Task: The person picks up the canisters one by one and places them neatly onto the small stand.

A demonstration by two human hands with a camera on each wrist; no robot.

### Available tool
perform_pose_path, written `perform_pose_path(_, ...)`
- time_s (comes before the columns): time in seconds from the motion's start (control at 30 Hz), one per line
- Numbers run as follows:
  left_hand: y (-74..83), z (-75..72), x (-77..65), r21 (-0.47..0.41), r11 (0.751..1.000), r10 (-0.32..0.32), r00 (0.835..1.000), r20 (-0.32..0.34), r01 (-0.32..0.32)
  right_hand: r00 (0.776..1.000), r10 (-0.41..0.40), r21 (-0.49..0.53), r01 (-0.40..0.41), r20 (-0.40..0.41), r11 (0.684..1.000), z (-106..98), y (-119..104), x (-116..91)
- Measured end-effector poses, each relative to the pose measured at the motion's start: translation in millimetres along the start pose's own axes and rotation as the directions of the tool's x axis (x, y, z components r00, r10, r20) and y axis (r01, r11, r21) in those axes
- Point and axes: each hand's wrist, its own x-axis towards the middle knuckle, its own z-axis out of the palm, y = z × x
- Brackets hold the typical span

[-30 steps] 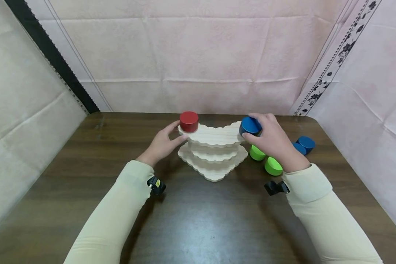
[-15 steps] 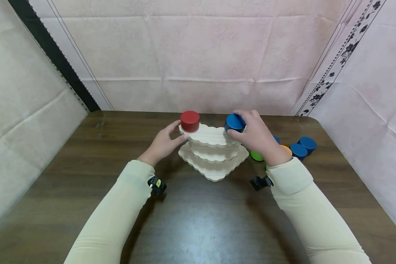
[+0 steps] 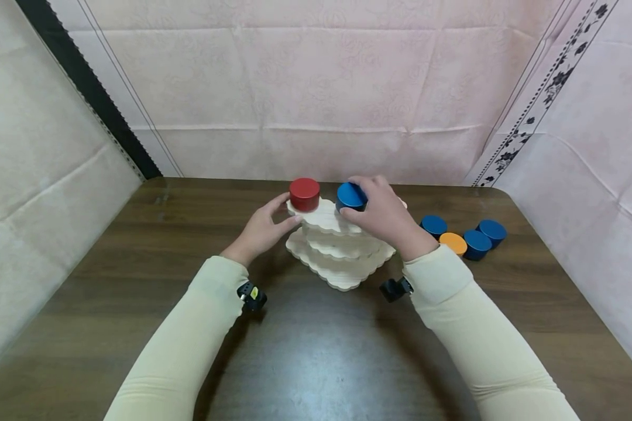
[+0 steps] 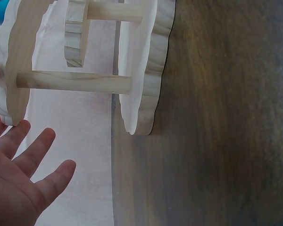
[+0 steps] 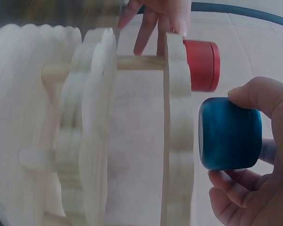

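Observation:
A pale wooden three-tier stand [image 3: 323,217] with scalloped edges and round posts stands on the table. On the left end of its top tier sits a red round lidded tin [image 3: 304,196]. My left hand [image 3: 260,233] touches that end of the tier, its fingers spread and relaxed in the left wrist view. My right hand [image 3: 383,217] grips a blue round tin [image 5: 230,133] between thumb and fingers, to the right of the red one. A narrow gap shows between the blue tin and the top tier [image 5: 179,127] in the right wrist view.
On the brown table [image 3: 305,351], right of the stand, several more round tins stand together: blue tins [image 3: 476,244] and an orange tin [image 3: 453,242]. My right forearm passes in front of them. Pale cloth [image 3: 316,88] hangs behind the table and at both sides.
My right hand has carried the blue tin leftward, over the top tier toward the red tin. The left hand has stayed at the stand's edge. The green tins are now hidden behind the right arm.

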Motion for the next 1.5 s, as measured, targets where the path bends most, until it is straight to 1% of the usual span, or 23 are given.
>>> perform_pose_path(0.17, 0.4, 0.5, -1.1, 0.000, 1.000, -0.018, 1.000, 0.002, 0.018, 1.000, -0.024, -0.010, 0.024, 0.002, 1.000, 8.3, -8.6, 4.7)
perform_pose_path(0.33, -0.9, 2.0, 0.4, -0.001, 1.000, -0.011, 1.000, 0.004, 0.011, 1.000, -0.018, -0.026, 0.019, 0.024, 0.999, 14.5, -13.8, 7.5)
perform_pose_path(0.73, -3.4, 4.8, 1.5, -0.005, 1.000, -0.010, 1.000, 0.013, 0.010, 0.998, 0.006, -0.042, -0.004, 0.056, 0.999, 21.9, -14.3, 10.1)
perform_pose_path(0.93, -3.5, 4.2, -0.2, -0.009, 1.000, -0.003, 1.000, 0.014, 0.003, 0.998, -0.005, -0.043, 0.008, 0.060, 0.999, 25.7, -12.0, 11.0)
perform_pose_path(1.07, -3.1, 3.5, -1.9, -0.015, 1.000, -0.011, 1.000, 0.017, 0.011, 0.999, -0.027, -0.054, 0.029, 0.037, 0.998, 27.8, -9.7, 8.7)
perform_pose_path(1.3, -1.3, 2.1, -1.7, -0.009, 1.000, -0.017, 1.000, 0.014, 0.017, 0.995, -0.082, -0.042, 0.080, -0.057, 0.996, 20.3, 0.1, -4.6)
perform_pose_path(1.4, -1.2, 1.4, -0.8, -0.008, 1.000, -0.017, 1.000, 0.007, 0.017, 0.994, -0.079, -0.033, 0.077, -0.079, 0.997, 14.0, 6.2, -12.5)
perform_pose_path(1.5, -1.6, 0.8, 0.0, -0.005, 1.000, -0.012, 1.000, 0.003, 0.012, 0.993, -0.056, -0.018, 0.055, -0.101, 0.998, 8.2, 13.4, -20.6)
